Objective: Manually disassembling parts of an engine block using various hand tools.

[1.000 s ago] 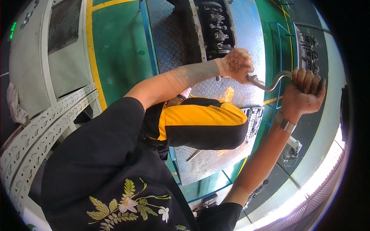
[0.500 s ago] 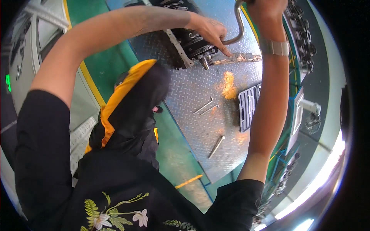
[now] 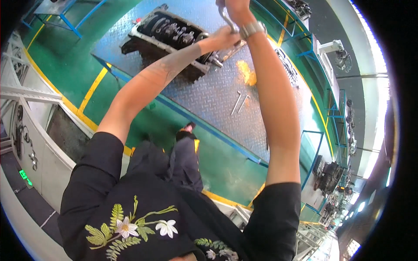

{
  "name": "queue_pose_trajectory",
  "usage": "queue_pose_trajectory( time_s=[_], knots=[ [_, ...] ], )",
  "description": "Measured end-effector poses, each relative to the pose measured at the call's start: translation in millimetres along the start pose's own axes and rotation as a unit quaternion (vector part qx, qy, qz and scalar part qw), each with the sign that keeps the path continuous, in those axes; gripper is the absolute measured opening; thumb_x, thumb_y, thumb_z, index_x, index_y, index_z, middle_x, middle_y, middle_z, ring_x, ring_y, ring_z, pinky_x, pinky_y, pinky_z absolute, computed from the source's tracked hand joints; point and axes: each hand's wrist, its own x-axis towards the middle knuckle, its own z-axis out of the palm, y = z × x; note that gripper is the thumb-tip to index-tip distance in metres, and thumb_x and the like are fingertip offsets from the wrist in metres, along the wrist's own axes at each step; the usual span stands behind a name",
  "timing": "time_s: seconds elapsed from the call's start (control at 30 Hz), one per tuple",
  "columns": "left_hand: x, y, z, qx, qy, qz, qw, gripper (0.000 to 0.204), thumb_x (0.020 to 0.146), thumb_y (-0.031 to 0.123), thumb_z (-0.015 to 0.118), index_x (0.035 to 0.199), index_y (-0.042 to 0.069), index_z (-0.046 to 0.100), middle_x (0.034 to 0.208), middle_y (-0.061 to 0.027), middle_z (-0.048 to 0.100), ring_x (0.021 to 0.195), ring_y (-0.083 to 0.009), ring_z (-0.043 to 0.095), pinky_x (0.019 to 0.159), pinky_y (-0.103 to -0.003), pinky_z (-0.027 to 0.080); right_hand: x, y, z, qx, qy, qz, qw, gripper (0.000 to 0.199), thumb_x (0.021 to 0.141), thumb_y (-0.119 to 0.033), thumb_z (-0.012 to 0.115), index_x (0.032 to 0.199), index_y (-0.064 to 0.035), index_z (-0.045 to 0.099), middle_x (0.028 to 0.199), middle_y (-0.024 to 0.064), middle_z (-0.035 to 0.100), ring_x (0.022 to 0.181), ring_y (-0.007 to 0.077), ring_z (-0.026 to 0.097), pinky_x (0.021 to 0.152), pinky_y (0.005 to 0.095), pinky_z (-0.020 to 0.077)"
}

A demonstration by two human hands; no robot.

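Note:
At the top edge my right hand point(image 3: 238, 9), partly cut off by the frame, is closed on a bent, crank-shaped metal speed handle point(image 3: 226, 19). Just below it, my left hand point(image 3: 225, 38) is closed around the lower part of that handle, its fingers partly hidden. Left of the hands lies a black engine block point(image 3: 167, 32) with its inner shaft parts showing, and the left forearm crosses in front of its near end. The tool's tip is hidden, so I cannot tell whether it touches the engine.
The engine rests on a blue-edged metal tread-plate table point(image 3: 204, 98). Two L-shaped keys point(image 3: 237, 103) lie on it near an orange-yellow stain point(image 3: 247, 73). Behind my right forearm shows a tool case point(image 3: 287, 67). Farther right stands a rack with engine parts point(image 3: 331, 176).
The view has shifted, bringing more of the engine and table into sight. My left index finger, stretched out before, is now curled in at the speed handle. My right hand keeps its grip.

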Motion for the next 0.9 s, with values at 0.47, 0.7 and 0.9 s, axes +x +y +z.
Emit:
queue_pose_trajectory(
  time_s=[0.47,0.7,0.9],
  knots=[
    [-9,29,-42,0.094,-0.028,0.060,0.993,0.030,0.097,0.031,0.066,0.100,0.002,0.072,0.084,-0.0098,0.073,0.078,-0.0170,0.067,0.073,-0.036,0.053,39,23,8,-0.436,0.121,-0.274,0.849,0.028,0.099,-0.014,0.053,0.074,-0.0038,0.061,0.061,0.0162,0.057,0.057,0.0324,0.055,0.059,0.0438,0.0430],
    [-10,14,6,-0.054,0.145,0.001,0.988,0.032,0.099,0.035,0.065,0.096,0.003,0.071,0.078,-0.0023,0.067,0.071,-0.0108,0.058,0.065,-0.032,0.047,20,36,20,-0.407,0.273,-0.364,0.792,0.023,0.097,-0.009,0.051,0.083,0.0013,0.067,0.066,0.0189,0.061,0.060,0.0347,0.057,0.061,0.0449,0.0433],
    [-22,33,-14,0.042,0.063,-0.093,0.993,0.037,0.100,0.038,0.065,0.085,0.005,0.067,0.070,0.0035,0.060,0.066,-0.0076,0.051,0.058,-0.030,0.040,25,20,25,-0.352,0.079,-0.227,0.905,0.021,0.092,-0.015,0.054,0.080,-0.0041,0.066,0.070,0.0205,0.061,0.063,0.0377,0.055,0.062,0.0467,0.0453]
  ],
)
